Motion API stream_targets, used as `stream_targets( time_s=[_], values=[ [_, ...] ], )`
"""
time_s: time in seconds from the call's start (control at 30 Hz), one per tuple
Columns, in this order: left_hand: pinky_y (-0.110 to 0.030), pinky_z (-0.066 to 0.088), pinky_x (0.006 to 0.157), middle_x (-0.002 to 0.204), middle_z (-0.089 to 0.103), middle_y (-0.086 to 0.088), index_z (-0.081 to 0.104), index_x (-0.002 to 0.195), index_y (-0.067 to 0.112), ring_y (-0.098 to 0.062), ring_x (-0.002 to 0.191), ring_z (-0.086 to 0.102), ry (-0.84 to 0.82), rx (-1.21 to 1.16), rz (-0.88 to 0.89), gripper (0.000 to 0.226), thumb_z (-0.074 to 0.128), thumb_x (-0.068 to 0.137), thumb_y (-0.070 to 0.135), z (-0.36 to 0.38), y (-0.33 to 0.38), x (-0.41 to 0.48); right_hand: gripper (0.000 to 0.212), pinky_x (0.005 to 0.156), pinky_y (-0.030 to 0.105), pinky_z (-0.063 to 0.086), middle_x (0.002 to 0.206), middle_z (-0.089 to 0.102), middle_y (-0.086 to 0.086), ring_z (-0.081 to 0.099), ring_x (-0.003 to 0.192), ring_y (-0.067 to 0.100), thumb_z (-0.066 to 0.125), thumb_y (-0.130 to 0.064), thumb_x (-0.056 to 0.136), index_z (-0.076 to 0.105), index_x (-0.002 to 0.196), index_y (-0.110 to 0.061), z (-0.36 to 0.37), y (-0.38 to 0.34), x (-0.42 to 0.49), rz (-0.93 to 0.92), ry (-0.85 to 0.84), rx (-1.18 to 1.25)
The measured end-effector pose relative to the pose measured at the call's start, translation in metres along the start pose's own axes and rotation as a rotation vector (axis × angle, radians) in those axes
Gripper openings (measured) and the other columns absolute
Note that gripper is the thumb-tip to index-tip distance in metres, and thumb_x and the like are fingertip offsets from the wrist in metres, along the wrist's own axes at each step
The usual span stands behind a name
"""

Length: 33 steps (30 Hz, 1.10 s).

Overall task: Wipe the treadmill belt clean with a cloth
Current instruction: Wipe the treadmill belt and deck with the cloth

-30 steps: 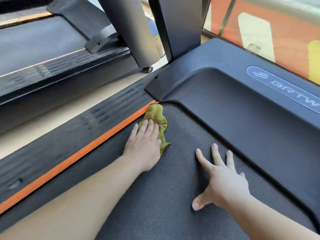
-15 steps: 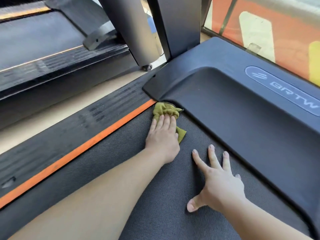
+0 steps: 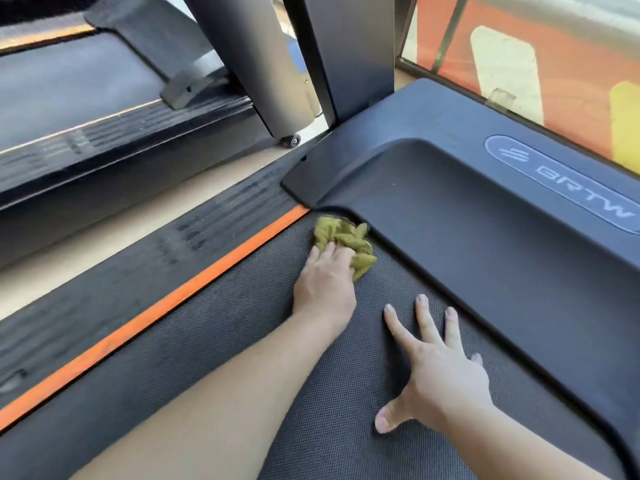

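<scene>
Cloth (image 3: 343,235) lies bunched along hood (image 3: 485,244) edge under flat left hand (image 3: 325,289); right hand (image 3: 440,379) splayed open.

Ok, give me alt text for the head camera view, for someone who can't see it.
A person's left hand presses a crumpled olive-green cloth onto the dark grey treadmill belt, near the corner where the orange side stripe meets the black plastic motor cover. The right hand rests flat on the belt, fingers spread.

Another treadmill (image 3: 104,109) sits on the left (a tiny wheel (image 3: 294,142) nearby). Tan floor (image 3: 52,268) below it. Orange wall (image 3: 571,64) right.
</scene>
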<state>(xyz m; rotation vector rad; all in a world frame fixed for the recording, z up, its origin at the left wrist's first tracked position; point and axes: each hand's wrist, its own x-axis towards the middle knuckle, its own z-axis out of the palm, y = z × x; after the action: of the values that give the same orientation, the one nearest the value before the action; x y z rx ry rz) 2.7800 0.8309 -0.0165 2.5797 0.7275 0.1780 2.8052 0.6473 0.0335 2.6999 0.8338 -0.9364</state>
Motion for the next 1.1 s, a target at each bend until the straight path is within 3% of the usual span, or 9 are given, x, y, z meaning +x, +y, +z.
stream_targets(
  time_s=[0.17,0.3,0.5,0.6,0.7,0.8,0.9,1.0,1.1],
  values=[
    [-0.031,-0.008,0.127,0.170,0.020,0.002,0.025,0.161,0.020,-0.014,0.157,0.011,-0.173,0.289,0.520,0.059,0.027,0.103,0.010,-0.010,-0.022,-0.030,0.162,0.118,0.069,0.020,0.158,-0.048,-0.011,-0.037,0.151,0.032,0.090,-0.074,0.038,-0.025,0.151,-0.059,0.001,0.000,0.000,-0.016,0.023,0.009],
    [-0.035,-0.009,0.127,0.172,0.005,0.001,0.011,0.164,0.018,-0.014,0.158,0.000,-0.141,0.355,0.219,0.057,0.020,0.108,0.018,-0.030,-0.040,0.022,0.162,0.118,0.069,0.021,0.158,-0.048,-0.010,-0.037,0.151,0.033,0.089,-0.076,0.038,-0.030,0.148,-0.061,0.000,0.001,-0.001,-0.013,0.001,-0.010],
    [-0.024,-0.007,0.125,0.162,0.039,0.002,0.052,0.145,0.019,-0.009,0.154,0.020,-0.118,0.041,0.249,0.042,0.030,0.111,0.030,-0.014,-0.008,-0.028,0.163,0.119,0.069,0.020,0.157,-0.049,-0.011,-0.039,0.150,0.033,0.090,-0.075,0.038,-0.031,0.147,-0.062,0.001,0.001,0.001,-0.021,0.020,0.016],
    [-0.036,0.019,0.125,0.135,0.063,0.005,0.066,0.118,0.023,-0.015,0.138,0.047,-0.144,0.164,0.332,0.038,0.033,0.109,0.039,-0.030,-0.015,-0.018,0.163,0.119,0.070,0.018,0.156,-0.050,-0.011,-0.040,0.149,0.033,0.091,-0.073,0.039,-0.031,0.146,-0.062,0.000,0.001,0.001,-0.008,0.001,0.011],
    [-0.043,0.048,0.099,0.110,0.067,0.003,0.066,0.105,0.022,-0.023,0.109,0.058,-0.003,0.194,0.396,0.027,0.045,0.103,0.038,-0.041,-0.011,0.004,0.164,0.120,0.070,0.019,0.156,-0.050,-0.012,-0.040,0.149,0.032,0.091,-0.072,0.038,-0.032,0.145,-0.062,0.000,0.001,0.001,-0.002,0.002,0.017],
    [-0.040,0.022,0.125,0.162,0.036,-0.003,0.043,0.151,0.017,-0.022,0.151,0.027,-0.290,0.237,0.496,0.048,0.038,0.108,0.038,-0.026,-0.006,0.006,0.165,0.119,0.069,0.020,0.155,-0.051,-0.012,-0.040,0.149,0.032,0.090,-0.074,0.036,-0.033,0.145,-0.062,0.000,0.000,0.002,-0.003,0.005,0.019],
    [-0.037,-0.007,0.128,0.169,-0.021,0.001,-0.008,0.163,0.025,-0.013,0.154,-0.022,-0.397,0.418,0.448,0.071,0.016,0.106,0.058,-0.021,-0.021,0.014,0.165,0.120,0.069,0.019,0.154,-0.052,-0.013,-0.042,0.148,0.031,0.091,-0.073,0.038,-0.034,0.144,-0.062,-0.002,0.000,0.001,0.001,-0.012,0.018],
    [-0.040,-0.013,0.126,0.164,-0.033,-0.002,-0.019,0.160,0.026,-0.015,0.151,-0.032,-0.356,0.405,0.145,0.089,0.009,0.095,0.079,-0.028,-0.034,0.036,0.163,0.120,0.069,0.018,0.154,-0.052,-0.013,-0.042,0.148,0.031,0.092,-0.072,0.040,-0.033,0.145,-0.062,-0.002,0.000,0.001,-0.003,-0.019,0.026],
    [-0.041,-0.014,0.126,0.167,-0.026,-0.006,-0.014,0.161,0.016,-0.018,0.152,-0.031,-0.299,0.337,0.023,0.085,0.012,0.101,0.070,-0.017,-0.023,0.039,0.163,0.120,0.070,0.016,0.154,-0.052,-0.012,-0.042,0.147,0.032,0.092,-0.070,0.042,-0.033,0.146,-0.061,-0.001,0.000,0.000,-0.002,-0.027,0.036]
  ],
)
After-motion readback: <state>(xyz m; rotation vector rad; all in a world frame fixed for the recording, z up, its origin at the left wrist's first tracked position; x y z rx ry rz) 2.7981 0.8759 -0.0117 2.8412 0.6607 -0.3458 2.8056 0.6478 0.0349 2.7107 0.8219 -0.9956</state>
